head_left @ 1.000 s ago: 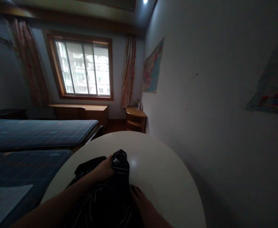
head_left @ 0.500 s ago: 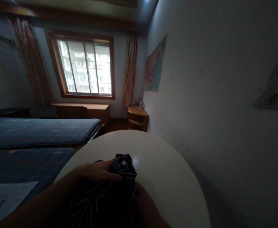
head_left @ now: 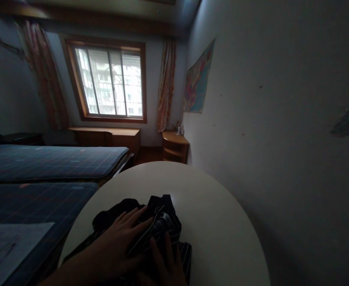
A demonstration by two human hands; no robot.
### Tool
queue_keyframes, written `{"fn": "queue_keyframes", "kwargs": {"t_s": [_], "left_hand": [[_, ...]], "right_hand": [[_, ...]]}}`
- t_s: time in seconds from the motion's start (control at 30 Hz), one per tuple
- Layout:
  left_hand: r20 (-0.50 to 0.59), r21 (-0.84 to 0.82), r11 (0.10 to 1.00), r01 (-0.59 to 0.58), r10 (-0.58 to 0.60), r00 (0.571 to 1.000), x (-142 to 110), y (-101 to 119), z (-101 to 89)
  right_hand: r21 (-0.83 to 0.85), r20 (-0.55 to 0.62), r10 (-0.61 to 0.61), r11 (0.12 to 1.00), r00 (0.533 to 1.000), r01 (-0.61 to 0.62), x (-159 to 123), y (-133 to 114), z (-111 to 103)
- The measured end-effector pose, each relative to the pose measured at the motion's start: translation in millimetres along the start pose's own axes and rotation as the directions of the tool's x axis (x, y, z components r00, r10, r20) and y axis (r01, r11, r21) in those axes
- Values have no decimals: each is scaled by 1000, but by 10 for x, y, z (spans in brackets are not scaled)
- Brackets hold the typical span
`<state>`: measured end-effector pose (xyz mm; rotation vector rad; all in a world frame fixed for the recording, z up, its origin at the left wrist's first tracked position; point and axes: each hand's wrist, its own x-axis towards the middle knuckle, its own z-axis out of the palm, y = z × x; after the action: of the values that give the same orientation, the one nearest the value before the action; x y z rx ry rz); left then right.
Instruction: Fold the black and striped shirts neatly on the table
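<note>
A black garment with thin white stripes (head_left: 170, 224) lies bunched on the round pale table (head_left: 213, 210), close in front of me. My left hand (head_left: 123, 236) rests on its left part, palm down with the fingers spread. On the near right part lies my right hand (head_left: 170, 262), its fingers also apart and pointing away from me. Neither hand is closed round the cloth. A plain black fold of the garment shows beyond my left hand. The cloth beneath both palms is hidden.
To the left are two mattresses with blue checked covers (head_left: 58, 163), with a white sheet (head_left: 22, 242) on the nearer one. A wall (head_left: 281, 159) runs along the right. Beyond the table stand a corner shelf (head_left: 176, 138) and a wooden desk (head_left: 125, 132) under the window.
My left hand has gone from holding the garment's upper edge to lying spread on it. My right hand has moved from the garment's right side onto its top. The cloth lies flatter and wider.
</note>
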<state>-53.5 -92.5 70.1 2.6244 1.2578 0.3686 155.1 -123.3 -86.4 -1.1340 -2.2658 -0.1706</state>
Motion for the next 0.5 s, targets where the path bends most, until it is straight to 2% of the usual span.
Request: {"fn": "queue_keyframes", "kwargs": {"t_s": [0.07,0.13,0.2,0.27,0.37,0.43,0.5], "left_hand": [[-36,73,997,-2,5,999,-178,-75,8],[-75,130,991,20,-11,997,-437,-249,106],[-184,210,975,76,-37,982,-697,-461,314],[-245,261,956,137,-71,967,-861,-628,560],[-241,202,966,161,-110,964,-825,-716,769],[-251,130,976,177,-140,958,-650,-741,751],[-251,73,984,160,-137,958,-430,-837,668]], "right_hand": [[9,30,-92,996,995,91,100,151,37],[51,82,-133,990,988,129,171,314,23],[104,148,-86,992,985,71,247,451,-45],[178,213,-28,984,977,-11,364,551,-140],[327,281,6,939,960,-102,647,672,-229],[420,289,1,898,957,-127,883,766,-201],[483,245,-4,867,969,-119,1119,883,-93]]}}
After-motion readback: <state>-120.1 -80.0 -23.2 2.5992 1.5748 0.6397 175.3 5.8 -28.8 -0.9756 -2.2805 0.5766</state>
